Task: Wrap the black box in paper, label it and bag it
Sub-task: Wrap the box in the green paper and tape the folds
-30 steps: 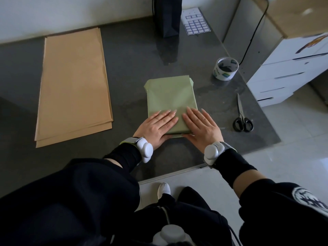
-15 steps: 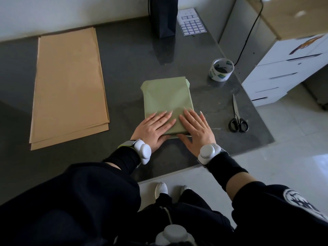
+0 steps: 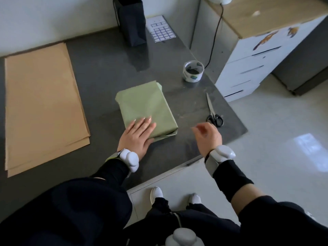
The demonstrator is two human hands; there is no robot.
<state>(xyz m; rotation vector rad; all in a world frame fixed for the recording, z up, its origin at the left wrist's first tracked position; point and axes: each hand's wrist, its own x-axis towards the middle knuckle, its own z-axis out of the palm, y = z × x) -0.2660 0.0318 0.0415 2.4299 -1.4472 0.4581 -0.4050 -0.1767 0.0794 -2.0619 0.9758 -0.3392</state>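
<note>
At the centre of the frame the box wrapped in green paper (image 3: 146,110) lies on the dark table (image 3: 99,68), with the left hand (image 3: 137,134) flat and spread on its near corner, pressing rather than gripping. The right hand (image 3: 207,134) hangs empty above the table, loosely curled, close to the scissors (image 3: 213,112). A tape roll (image 3: 193,71) sits right of centre; a black bag (image 3: 132,20) and label sheet (image 3: 161,31) stand at top centre.

Small packing or office workroom, dark grey stone-look table (image 3: 99,71) against a plain white wall, stack of brown kraft paper sheets (image 3: 40,107), white sheet of peel-off labels (image 3: 162,31), roll of clear tape (image 3: 193,71), black-handled scissors (image 3: 213,113), white drawer cabinet (image 3: 248,64), pale tiled floor (image 3: 284,157)
</note>
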